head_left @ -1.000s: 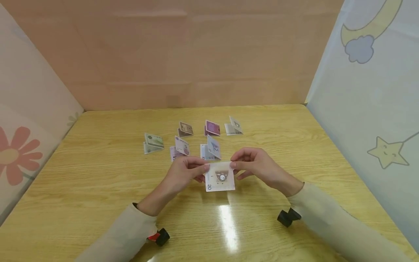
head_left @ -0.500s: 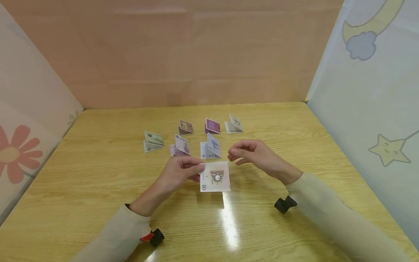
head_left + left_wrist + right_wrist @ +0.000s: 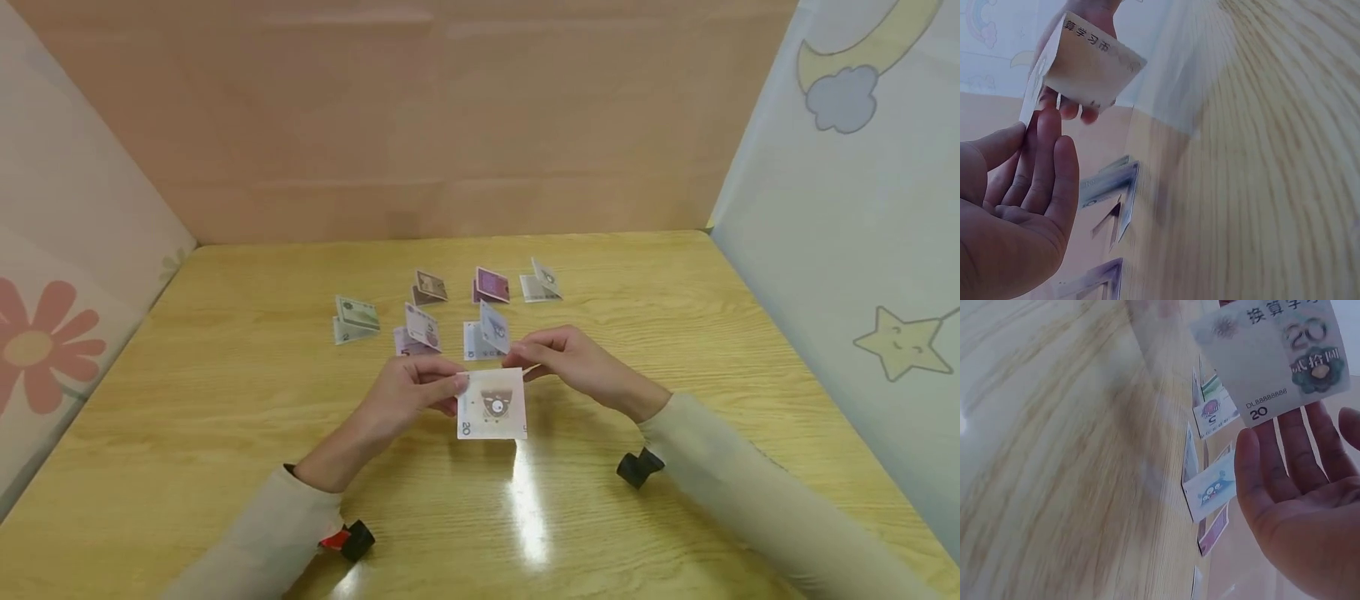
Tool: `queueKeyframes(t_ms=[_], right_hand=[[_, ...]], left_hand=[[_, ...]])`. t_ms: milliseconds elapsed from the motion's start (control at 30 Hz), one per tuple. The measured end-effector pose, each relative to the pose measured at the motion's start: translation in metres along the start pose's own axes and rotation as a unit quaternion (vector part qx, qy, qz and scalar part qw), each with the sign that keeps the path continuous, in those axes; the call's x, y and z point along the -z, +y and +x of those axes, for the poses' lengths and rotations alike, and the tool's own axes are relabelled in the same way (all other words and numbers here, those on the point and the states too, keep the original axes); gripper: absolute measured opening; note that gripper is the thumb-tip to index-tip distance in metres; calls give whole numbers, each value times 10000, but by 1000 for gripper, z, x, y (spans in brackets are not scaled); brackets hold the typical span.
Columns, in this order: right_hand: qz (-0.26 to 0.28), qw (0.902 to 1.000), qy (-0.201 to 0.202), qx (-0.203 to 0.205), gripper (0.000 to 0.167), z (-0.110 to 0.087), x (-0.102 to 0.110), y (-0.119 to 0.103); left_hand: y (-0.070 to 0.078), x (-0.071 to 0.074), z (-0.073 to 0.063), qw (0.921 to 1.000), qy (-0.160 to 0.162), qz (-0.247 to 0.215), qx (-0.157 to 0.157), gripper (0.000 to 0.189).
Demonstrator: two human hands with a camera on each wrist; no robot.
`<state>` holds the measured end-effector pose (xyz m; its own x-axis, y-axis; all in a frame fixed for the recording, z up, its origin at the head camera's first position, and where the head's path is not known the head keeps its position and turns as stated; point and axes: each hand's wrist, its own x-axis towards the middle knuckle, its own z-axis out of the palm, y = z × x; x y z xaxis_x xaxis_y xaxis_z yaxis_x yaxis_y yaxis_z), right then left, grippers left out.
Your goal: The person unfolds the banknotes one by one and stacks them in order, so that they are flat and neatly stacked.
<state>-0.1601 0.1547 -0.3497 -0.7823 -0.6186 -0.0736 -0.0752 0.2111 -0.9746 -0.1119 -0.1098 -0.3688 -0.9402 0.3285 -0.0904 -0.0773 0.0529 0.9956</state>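
A folded paper play banknote [image 3: 491, 408] marked 20 is held over the table by my left hand [image 3: 405, 396], thumb in front and fingers behind its left edge. The left wrist view shows the note [image 3: 1094, 65] bent at a fold, with one half angled away. My right hand [image 3: 581, 367] is at the note's upper right corner. In the right wrist view its fingers [image 3: 1300, 450] reach up along the lower edge of the note [image 3: 1272, 362], and the thumb stands apart at the right.
Several folded notes stand like tents beyond the hands: green [image 3: 357, 314], pink [image 3: 422, 327] and blue [image 3: 492, 327] in front, brown [image 3: 431, 286], magenta [image 3: 492, 285] and grey [image 3: 546, 279] behind. The wooden table [image 3: 225, 400] is enclosed by cloth walls.
My right hand let go of the 20 note, drew back slightly, then came back to its upper right corner. My left hand kept its pinch and shifted slightly left with the note.
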Motion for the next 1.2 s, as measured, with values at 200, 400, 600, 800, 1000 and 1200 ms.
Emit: queueKeyframes(t_ms=[200, 400, 600, 800, 1000, 1200], right_hand=[[-461, 9989, 46, -102, 28, -6, 11, 3], [-1162, 9930, -114, -197, 16, -16, 20, 5], [-1412, 9891, -271, -330, 12, -24, 20, 6], [-1728, 9839, -202, -420, 9, -29, 20, 4], [-1795, 9825, -301, -399, 7, -32, 15, 6], [-1820, 9818, -356, -403, 6, -33, 9, 15]], left_hand=[[-2, 10, -2, 9994, 333, 61, 87, 20], [-5, 15, -3, 9988, 452, 89, 141, 19], [-8, 17, -8, 9977, 476, 369, 309, 19], [-7, 18, -9, 9929, 343, 1058, 423, 17], [-10, 17, -10, 9771, -115, 2112, 210, 14], [-13, 9, -11, 9668, -206, 2541, 192, 10]])
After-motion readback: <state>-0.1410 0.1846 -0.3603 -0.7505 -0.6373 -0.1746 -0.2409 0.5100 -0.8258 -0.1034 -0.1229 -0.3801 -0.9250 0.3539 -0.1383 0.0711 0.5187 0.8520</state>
